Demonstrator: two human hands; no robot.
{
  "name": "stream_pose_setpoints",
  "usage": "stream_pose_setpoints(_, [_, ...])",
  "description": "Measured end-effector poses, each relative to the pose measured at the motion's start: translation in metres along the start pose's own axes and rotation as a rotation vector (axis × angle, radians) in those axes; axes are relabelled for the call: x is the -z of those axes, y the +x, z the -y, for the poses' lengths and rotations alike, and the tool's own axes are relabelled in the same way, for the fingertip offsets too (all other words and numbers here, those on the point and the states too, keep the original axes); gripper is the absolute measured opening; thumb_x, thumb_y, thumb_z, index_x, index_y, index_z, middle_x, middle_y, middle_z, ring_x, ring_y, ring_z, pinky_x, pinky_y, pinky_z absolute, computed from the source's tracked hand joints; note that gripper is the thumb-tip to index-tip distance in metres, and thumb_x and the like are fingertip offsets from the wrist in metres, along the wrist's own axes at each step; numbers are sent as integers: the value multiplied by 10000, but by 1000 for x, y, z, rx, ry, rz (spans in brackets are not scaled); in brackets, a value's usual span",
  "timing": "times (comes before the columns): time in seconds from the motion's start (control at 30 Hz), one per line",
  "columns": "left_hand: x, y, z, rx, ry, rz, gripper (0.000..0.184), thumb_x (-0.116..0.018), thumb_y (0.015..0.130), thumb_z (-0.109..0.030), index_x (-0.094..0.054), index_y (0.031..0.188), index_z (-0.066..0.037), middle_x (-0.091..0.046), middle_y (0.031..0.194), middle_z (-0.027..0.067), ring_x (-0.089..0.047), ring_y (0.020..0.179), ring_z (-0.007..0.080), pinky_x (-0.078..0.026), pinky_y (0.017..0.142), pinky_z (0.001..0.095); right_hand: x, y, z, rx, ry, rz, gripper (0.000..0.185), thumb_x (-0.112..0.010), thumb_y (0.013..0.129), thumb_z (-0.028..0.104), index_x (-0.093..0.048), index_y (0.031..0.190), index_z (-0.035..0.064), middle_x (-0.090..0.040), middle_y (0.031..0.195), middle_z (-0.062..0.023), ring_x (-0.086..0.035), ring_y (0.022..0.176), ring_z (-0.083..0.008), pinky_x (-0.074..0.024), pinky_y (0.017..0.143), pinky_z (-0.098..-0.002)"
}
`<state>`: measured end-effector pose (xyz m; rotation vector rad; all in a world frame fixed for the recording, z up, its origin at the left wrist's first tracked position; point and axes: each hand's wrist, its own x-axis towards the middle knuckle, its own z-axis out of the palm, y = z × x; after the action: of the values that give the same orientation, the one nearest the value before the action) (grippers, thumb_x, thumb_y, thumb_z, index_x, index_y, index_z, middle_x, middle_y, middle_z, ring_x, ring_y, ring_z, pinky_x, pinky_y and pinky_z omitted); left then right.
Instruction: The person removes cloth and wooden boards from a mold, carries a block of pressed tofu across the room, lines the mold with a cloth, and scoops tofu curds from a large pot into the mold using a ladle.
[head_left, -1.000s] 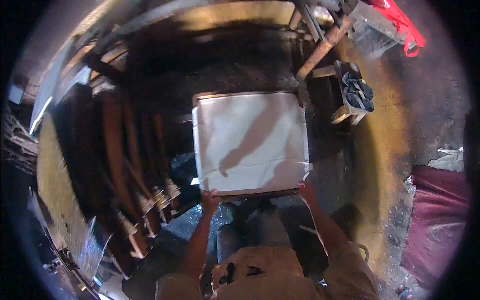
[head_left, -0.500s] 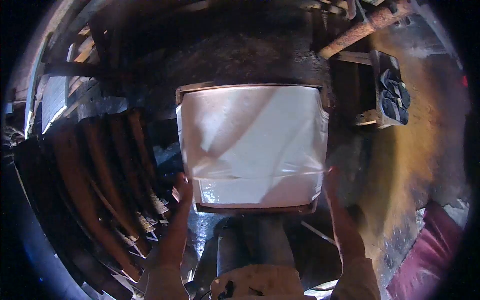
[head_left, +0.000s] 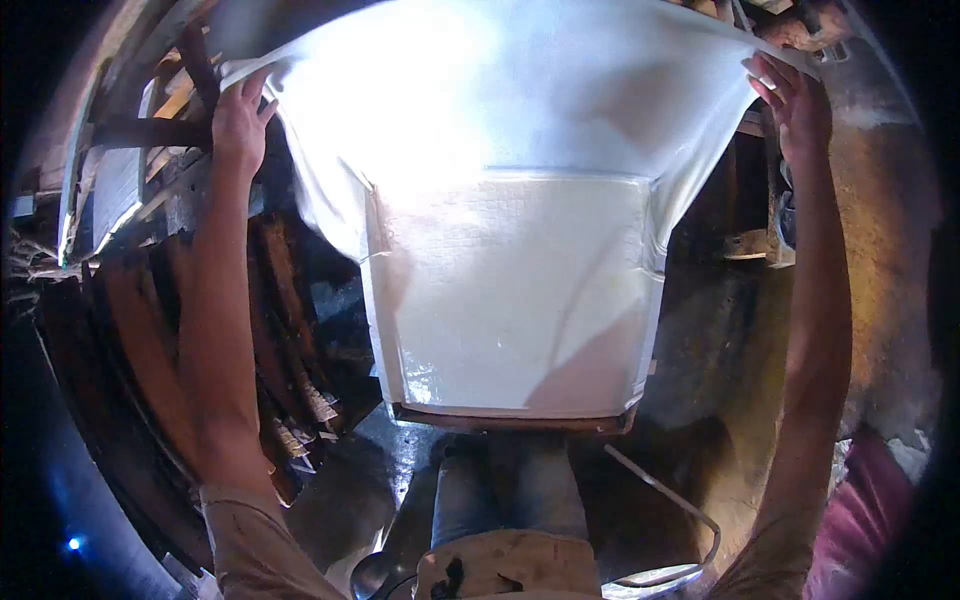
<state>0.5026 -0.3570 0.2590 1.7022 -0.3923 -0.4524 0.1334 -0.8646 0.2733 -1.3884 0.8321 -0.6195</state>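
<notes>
A wide white cloth [head_left: 600, 80] is stretched upward between my hands, at the top of the head view. My left hand [head_left: 241, 120] pinches its upper left edge, with some fingers apart from the cloth. At the upper right, my right hand [head_left: 792, 100] grips the opposite edge. Below the cloth lies a flat, wet-looking white slab [head_left: 500, 300] with faint grid marks, in a shallow wooden frame [head_left: 510, 422]. The cloth's sides still hang down around the slab's far part. The slab's far edge meets the raised cloth.
Long dark wooden boards [head_left: 150, 340] lean at the left. A wooden stand [head_left: 750, 243] is partly visible on the right. A bent metal rod [head_left: 670, 492] lies low on the right, and dark red fabric [head_left: 865, 530] sits at the lower right.
Both hands have moved from beside the near part of the frame up and away, spreading apart. The cloth has been lifted off the slab, uncovering its surface.
</notes>
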Motion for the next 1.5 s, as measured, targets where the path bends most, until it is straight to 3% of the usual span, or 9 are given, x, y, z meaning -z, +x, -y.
stream_pose_setpoints(0.17, [-61, -37, 23, 199, 717, -213, 494, -585, 768, -126, -430, 1236, -99, -493, 1222, 133, -515, 1078, 252, -413, 889, 349, 9, -9, -78, 91, -371, 160, 264, -544, 833, 187, -559, 1069, 70, -578, 1078, -112, -547, 1046, -210, -442, 878, -355])
stream_pose_setpoints(0.2, [-37, -43, 89, -276, 859, -72, 505, -567, 775, -103, -410, 1255, -76, -512, 1195, 152, -518, 1076, 275, -402, 910, 347, 18, -10, -121, 333, -903, 204, 294, -546, 830, 201, -546, 1095, 72, -558, 1109, -125, -528, 1070, -231, -431, 884, -348])
stream_pose_setpoints(0.23, [-53, -76, 87, 38, 795, 53, 525, -555, 784, -105, -387, 1280, -69, -484, 1233, 158, -502, 1093, 313, -385, 939, 357, 28, -9, -162, 580, -1435, 241, 326, -548, 828, 214, -533, 1121, 75, -539, 1139, -137, -510, 1094, -252, -420, 891, -341])
stream_pose_setpoints(0.3, [-59, -129, 136, -70, 1414, 175, 539, -566, 782, -141, -403, 1295, -125, -338, 1375, 107, -357, 1235, 308, -365, 961, 444, 5, -66, -178, 117, -1116, 324, 418, -574, 795, 243, -505, 1174, 82, -473, 1232, -142, -483, 1120, -283, -415, 897, -342])
stream_pose_setpoints(0.43, [-71, -231, 148, -100, 1702, 419, 596, -587, 767, -295, -386, 1306, -141, -162, 1458, 58, -193, 1320, 316, -279, 972, 577, 3, -184, -179, 546, -1651, 653, 478, -614, 744, 255, -520, 1172, 62, -311, 1383, -115, -304, 1265, -316, -286, 1010, -467])
stream_pose_setpoints(0.83, [-42, -341, 146, -75, 1419, 484, 506, -574, 649, -162, -471, 1138, -80, -311, 1374, 83, -250, 1291, 284, -276, 988, 488, 50, -362, -168, 432, -1223, 547, 152, -625, 676, 96, -522, 787, 86, -537, 823, -75, -504, 938, -289, -341, 882, -470])
stream_pose_setpoints(1.2, [-226, -421, 118, -369, 923, 600, 786, -573, 643, -119, -278, 1370, -162, -269, 1423, 59, -227, 1316, 295, -208, 1043, 478, 111, -481, -97, 388, -621, 594, 151, -602, 721, -26, -502, 816, 34, -527, 875, -110, -516, 855, -274, -438, 804, -386])
stream_pose_setpoints(1.43, [-124, -359, 194, -83, 1355, 596, 196, -510, 721, -135, -593, 896, -106, -575, 959, 117, -536, 968, 263, -421, 816, 442, 180, -432, -108, 69, -767, 302, 176, -604, 719, -31, -515, 851, 45, -544, 828, -90, -534, 788, -186, -447, 731, -303])
stream_pose_setpoints(1.5, [-39, -335, 182, -399, 1556, 513, 145, -523, 725, -192, -587, 837, -125, -560, 826, 77, -548, 833, 239, -421, 735, 437, 183, -414, -119, 164, -987, 368, 273, -667, 666, 64, -535, 905, 55, -549, 836, -92, -552, 795, -232, -460, 714, -345])
